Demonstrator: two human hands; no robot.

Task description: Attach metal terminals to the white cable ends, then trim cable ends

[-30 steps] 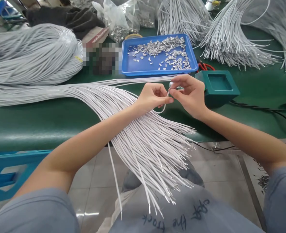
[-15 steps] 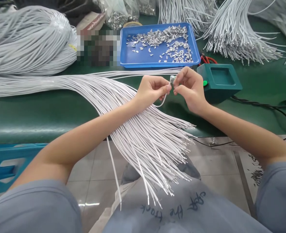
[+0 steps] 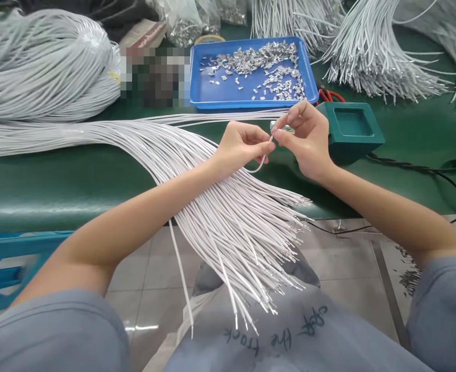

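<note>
My left hand (image 3: pixel 247 143) pinches a white wire (image 3: pixel 257 166) close to its end, between thumb and fingers. At the wire's tip, the thumb and forefinger of my right hand (image 3: pixel 303 137) are closed together. Any small part between those fingertips is too small to make out. A shiny, partly clear piece (image 3: pixel 273 125) shows just behind the fingertips, mostly hidden. Under my left forearm fans a thick bundle of white wires (image 3: pixel 212 191), its bare-metal ends hanging over the table edge toward my lap.
Beyond my hands lies a blue tray (image 3: pixel 212 95) with many small metal terminals (image 3: pixel 262 57). A green box-shaped device (image 3: pixel 351 126) stands right of my right hand, with a black cable (image 3: pixel 413 164). More wire bundles (image 3: pixel 378 57) lie at the back right, a coil (image 3: pixel 49 67) at left.
My right hand has shifted slightly, and its thumb and forefinger have closed at the wire's tip, where they were apart before. The left hand has barely moved.
</note>
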